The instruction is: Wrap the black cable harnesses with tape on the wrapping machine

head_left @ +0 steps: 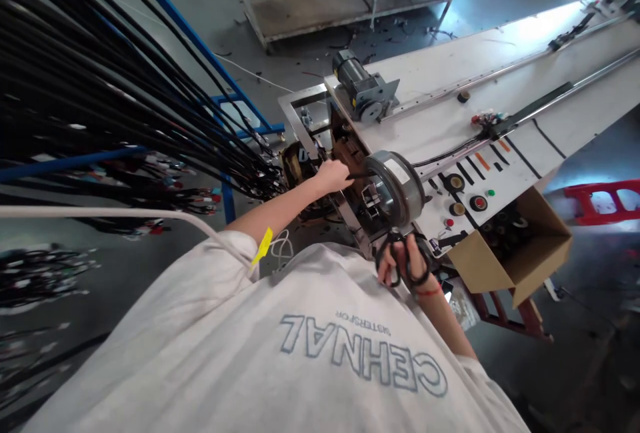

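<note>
From my remote seat I see the left hand point(334, 176) clenched on a dark piece point(357, 176) beside the clear ring point(411, 186), which sits over the white bench's point(425, 136) left edge; the right hand point(411, 261) grasps black scissors point(399, 253) by that bench's near left corner

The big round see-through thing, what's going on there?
A person's two bare hands are busy around that see-through drum, at the near end of a long white table. The left hand is closed beside it and seems to hold a dark strip reaching toward the drum. The right hand has black scissors in its grip, just in front of the drum. Lots of black cables hang off to the left.
</note>
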A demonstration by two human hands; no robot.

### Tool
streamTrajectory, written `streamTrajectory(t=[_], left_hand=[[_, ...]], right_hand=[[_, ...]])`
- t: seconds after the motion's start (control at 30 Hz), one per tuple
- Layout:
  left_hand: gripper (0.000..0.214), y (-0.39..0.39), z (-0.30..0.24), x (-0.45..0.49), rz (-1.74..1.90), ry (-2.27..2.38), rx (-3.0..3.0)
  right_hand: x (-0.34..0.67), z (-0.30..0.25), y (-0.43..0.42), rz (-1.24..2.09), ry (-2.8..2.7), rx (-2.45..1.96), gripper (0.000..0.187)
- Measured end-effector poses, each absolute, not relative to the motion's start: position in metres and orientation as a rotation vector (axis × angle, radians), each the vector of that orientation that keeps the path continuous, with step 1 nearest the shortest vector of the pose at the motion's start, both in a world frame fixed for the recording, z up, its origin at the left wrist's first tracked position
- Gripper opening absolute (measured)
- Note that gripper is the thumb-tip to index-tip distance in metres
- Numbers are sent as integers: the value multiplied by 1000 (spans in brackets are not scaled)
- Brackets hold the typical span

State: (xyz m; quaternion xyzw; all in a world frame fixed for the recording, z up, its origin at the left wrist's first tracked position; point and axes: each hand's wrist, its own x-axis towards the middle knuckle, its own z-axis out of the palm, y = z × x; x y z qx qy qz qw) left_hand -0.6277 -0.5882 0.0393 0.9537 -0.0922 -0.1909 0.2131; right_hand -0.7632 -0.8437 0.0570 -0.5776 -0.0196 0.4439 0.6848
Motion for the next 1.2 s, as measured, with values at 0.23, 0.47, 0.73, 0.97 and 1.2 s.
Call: streamTrajectory(t=[0.23, 0.47, 0.73, 0.97, 1.2], left_hand=[[52, -609, 4, -688, -696, -116, 1227], [34, -625, 3, -690, -830, 168, 814], [30, -659, 32, -680, -771, -187, 2245], [37, -659, 28, -697, -484, -74, 2662], [42, -624, 26, -707, -963, -23, 1880]], right_hand=[[-740, 25, -934, 479, 549, -2257, 57], [-681, -7, -955, 172, 405, -2788, 37], [-584, 4, -1066, 54, 877, -2831, 50], [-581, -10, -1062, 171, 895, -2785, 58], [-581, -10, -1066, 207, 894, -2777, 58]])
